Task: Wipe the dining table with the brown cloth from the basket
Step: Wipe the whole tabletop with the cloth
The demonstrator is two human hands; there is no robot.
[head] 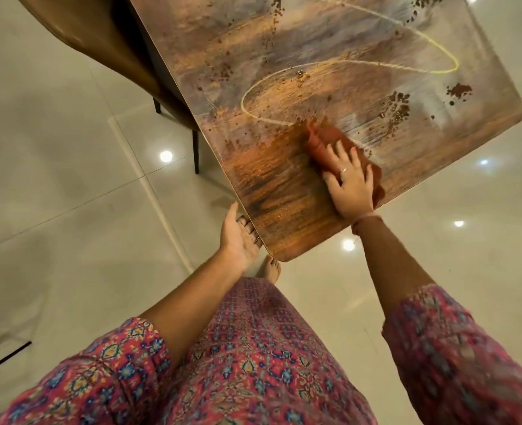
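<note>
Right hand (350, 182) flat, fingers spread, pressing brown cloth (324, 139) onto dining table (284, 191) near its close corner. Left hand (238, 237) palm-up, fingers relaxed, cupped under table edge. Brown crumbs (399, 105) scattered beyond cloth.

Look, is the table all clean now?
No, brown crumbs and a yellow line lie on the dining table beyond the brown cloth under the right hand.

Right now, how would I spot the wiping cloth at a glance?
Start at the wooden dining table, at its near corner. The brown cloth lies bunched there under the flat right hand. It is the only soft thing there; the rest is crumbs and a yellow streak.
</note>
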